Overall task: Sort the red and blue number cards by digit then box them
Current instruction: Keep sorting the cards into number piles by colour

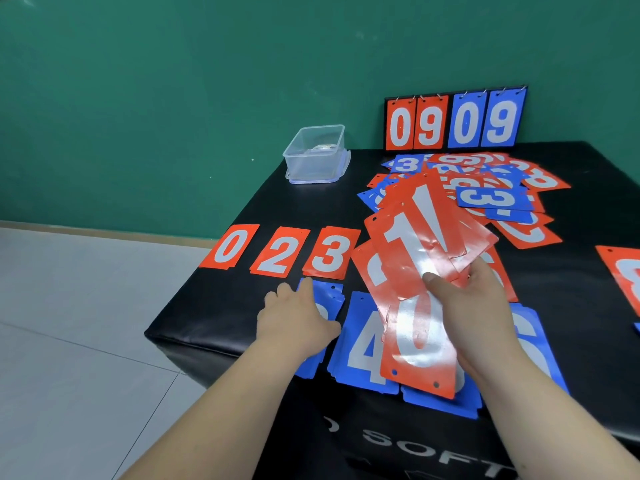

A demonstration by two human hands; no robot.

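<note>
A fan of red cards [426, 251] is held above the near half of the counter [242, 209]. It is pinched by the right hand [474, 306], thumb on top and fingers [486, 273] curled beneath. The spread is presumably kept so that each digit can be read before a card is dealt out (a 1 and a 0 face up).

The left hand [294, 317] is laid on a blue pile [329, 299] near the near-left corner, holding nothing. It is probably there to square or steady the pile, whose digit is covered.

Just beyond it, red 0 [229, 246], red 2 [278, 252] and red 3 [330, 252] are set in a row, with no 1 between the 0 and the 2. Blue 4 [363, 341] and blue 6 [530, 341] lie along the near edge.

An unsorted heap [485, 188] is left toward the far right. The clear box [313, 154] waits at the far-left corner, and a scoreboard [455, 121] stands at the far edge.

Sorting is judged well short of done, and boxing not begun.
</note>
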